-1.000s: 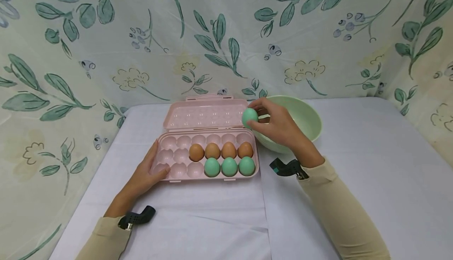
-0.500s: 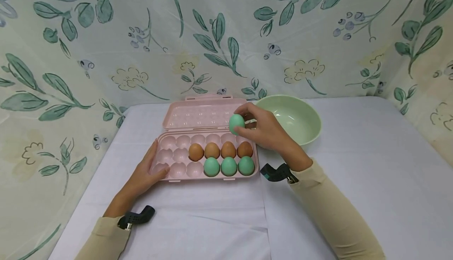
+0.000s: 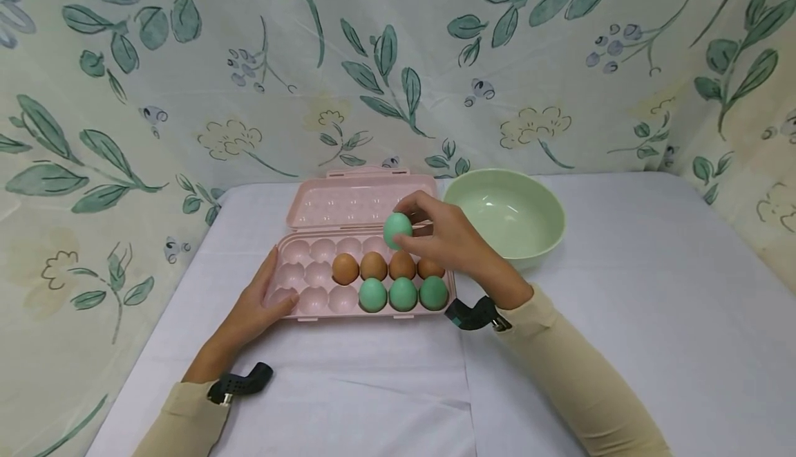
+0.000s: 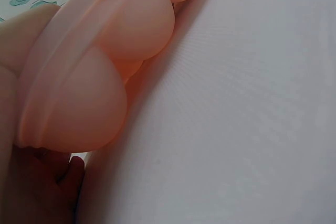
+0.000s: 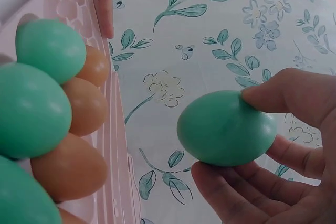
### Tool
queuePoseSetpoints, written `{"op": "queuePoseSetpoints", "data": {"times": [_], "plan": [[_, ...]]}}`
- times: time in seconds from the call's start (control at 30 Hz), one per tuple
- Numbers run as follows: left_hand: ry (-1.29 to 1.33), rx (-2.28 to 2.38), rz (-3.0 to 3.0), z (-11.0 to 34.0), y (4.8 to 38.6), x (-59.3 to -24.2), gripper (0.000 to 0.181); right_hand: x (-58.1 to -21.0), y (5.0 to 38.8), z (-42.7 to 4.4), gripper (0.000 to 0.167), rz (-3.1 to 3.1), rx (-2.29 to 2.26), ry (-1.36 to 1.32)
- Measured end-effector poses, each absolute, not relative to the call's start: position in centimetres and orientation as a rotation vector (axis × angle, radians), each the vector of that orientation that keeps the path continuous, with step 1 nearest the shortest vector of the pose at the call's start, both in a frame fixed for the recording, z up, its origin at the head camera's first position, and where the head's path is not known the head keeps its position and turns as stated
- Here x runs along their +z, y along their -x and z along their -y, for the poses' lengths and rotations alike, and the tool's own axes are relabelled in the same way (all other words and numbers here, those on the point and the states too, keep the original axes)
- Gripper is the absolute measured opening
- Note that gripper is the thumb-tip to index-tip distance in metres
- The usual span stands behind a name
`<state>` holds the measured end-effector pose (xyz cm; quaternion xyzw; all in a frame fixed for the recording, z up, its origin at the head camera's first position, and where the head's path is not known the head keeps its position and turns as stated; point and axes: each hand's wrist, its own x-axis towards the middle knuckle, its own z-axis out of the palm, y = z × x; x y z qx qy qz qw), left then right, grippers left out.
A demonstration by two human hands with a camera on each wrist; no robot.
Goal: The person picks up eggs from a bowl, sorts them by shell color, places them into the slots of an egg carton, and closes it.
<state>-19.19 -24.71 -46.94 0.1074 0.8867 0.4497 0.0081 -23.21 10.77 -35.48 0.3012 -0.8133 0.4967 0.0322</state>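
My right hand point(image 3: 444, 232) pinches a green egg point(image 3: 397, 230) between thumb and fingertips, above the back row of the pink egg carton point(image 3: 326, 312). In the right wrist view, the held egg point(image 5: 226, 128) is apart from the carton. The carton's lid point(image 3: 354, 201) is raised at the back. Three green eggs point(image 3: 403, 294) sit at the right of the front row. Several brown eggs point(image 3: 345, 268) fill the middle row's right part, the rightmost partly behind my right hand. My left hand point(image 3: 251, 308) grips the carton's left end; in the left wrist view its fingers point(image 4: 73, 177) reach beneath.
A light green bowl point(image 3: 541, 225) stands right of the carton, and no eggs show in its visible inside. White cloth point(image 3: 653, 291) covers the table. A leaf-patterned fabric point(image 3: 398, 97) hangs behind it.
My right hand has carried the green egg left and slightly nearer, from beside the bowl to over the carton's back row. My left hand has stayed on the carton.
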Motion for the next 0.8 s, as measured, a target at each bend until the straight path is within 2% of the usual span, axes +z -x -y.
{"op": "queuePoseSetpoints", "data": {"times": [0.3,0.53,0.8], "plan": [[-0.323,1.364,-2.805,24.6,19.2,-46.9,0.102,-35.5,23.0,-9.2,0.032,2.501,1.576,-0.967],[-0.324,1.364,-2.804,24.6,19.2,-46.8,0.102,-35.7,22.8,-7.5,0.042,2.542,1.586,-0.984],[-0.327,1.364,-2.802,24.6,19.2,-46.9,0.102,-36.4,22.6,-5.8,0.035,2.535,1.605,-1.093]]}}
